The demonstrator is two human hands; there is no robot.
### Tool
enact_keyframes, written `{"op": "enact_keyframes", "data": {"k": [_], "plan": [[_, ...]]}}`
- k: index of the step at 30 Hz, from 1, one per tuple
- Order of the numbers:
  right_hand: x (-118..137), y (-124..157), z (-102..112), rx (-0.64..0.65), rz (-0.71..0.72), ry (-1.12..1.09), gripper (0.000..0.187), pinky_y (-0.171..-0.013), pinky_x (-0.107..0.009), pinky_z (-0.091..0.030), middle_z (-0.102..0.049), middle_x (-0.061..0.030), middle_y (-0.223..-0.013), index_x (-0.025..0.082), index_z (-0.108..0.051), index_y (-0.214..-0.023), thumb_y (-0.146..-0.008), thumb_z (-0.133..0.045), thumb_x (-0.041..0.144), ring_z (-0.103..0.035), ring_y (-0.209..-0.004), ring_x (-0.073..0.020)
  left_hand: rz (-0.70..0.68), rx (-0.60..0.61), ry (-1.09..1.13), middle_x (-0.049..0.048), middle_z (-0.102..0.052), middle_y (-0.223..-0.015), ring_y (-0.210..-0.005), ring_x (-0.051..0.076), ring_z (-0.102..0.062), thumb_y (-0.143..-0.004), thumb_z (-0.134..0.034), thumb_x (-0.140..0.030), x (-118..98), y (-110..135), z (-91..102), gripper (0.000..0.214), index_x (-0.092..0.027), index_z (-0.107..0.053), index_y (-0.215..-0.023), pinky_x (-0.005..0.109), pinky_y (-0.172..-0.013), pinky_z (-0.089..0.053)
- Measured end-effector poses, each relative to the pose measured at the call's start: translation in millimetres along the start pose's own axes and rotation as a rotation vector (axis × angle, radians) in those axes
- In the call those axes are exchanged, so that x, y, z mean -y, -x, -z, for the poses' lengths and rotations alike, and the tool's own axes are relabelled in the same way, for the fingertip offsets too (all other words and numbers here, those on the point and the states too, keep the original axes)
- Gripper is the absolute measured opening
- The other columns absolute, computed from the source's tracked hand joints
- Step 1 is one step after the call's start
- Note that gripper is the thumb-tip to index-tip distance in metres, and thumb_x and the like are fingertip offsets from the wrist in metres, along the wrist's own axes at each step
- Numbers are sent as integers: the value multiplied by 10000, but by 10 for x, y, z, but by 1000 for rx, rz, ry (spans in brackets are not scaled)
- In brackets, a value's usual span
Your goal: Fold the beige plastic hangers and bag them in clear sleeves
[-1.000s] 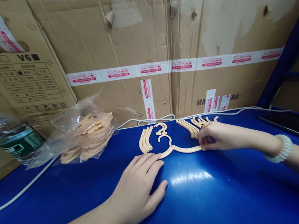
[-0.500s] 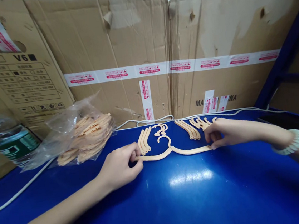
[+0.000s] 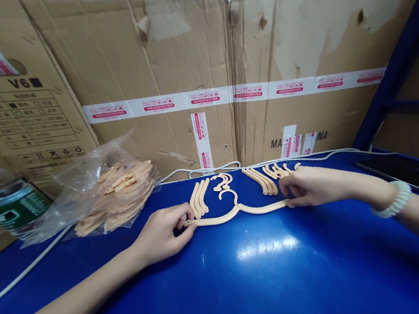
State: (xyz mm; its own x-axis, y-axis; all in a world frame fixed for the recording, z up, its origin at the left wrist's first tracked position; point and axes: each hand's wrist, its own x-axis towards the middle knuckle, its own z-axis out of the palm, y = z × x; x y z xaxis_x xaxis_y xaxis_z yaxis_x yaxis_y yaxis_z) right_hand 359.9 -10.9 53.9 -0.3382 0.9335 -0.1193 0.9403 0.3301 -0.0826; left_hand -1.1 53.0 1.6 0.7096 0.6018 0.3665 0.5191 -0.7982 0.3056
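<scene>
A small beige plastic hanger (image 3: 238,209) lies flat on the blue table (image 3: 269,281), hook pointing away from me. My left hand (image 3: 161,233) pinches the tip of its left arm. My right hand (image 3: 305,186), with a pale bead bracelet on the wrist, pinches the tip of its right arm. Behind the hanger lie loose beige parts: curved arm pieces (image 3: 198,198) on the left, hooks (image 3: 222,179) in the middle, more arm pieces (image 3: 261,179) and hooks (image 3: 277,169) on the right.
A clear plastic bag of beige parts (image 3: 111,193) lies at the left, with a water bottle (image 3: 2,200) beyond it. White cables (image 3: 211,168) run along the cardboard boxes (image 3: 192,68) at the back. A dark flat device (image 3: 403,170) and a blue rack post (image 3: 392,70) stand at the right.
My left hand went from lying flat and open on the table to pinching the hanger's left tip. The right hand kept its pinch on the right tip. The view shifted slightly.
</scene>
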Motion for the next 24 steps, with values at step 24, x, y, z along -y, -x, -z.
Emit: {"op": "enact_keyframes", "data": {"k": [24], "plan": [[11,-23,-34,-38,-41,100,91,-537,-275,-326,-631,-12,-618,198,-662,-876,-832,-606,256,-551,-541,-176,54,-154,37,-72,-457,-581,-497,117,-439,-865,-496,-211,84,2,-41,78,-203,-573,-851,217,-523,-362]]}}
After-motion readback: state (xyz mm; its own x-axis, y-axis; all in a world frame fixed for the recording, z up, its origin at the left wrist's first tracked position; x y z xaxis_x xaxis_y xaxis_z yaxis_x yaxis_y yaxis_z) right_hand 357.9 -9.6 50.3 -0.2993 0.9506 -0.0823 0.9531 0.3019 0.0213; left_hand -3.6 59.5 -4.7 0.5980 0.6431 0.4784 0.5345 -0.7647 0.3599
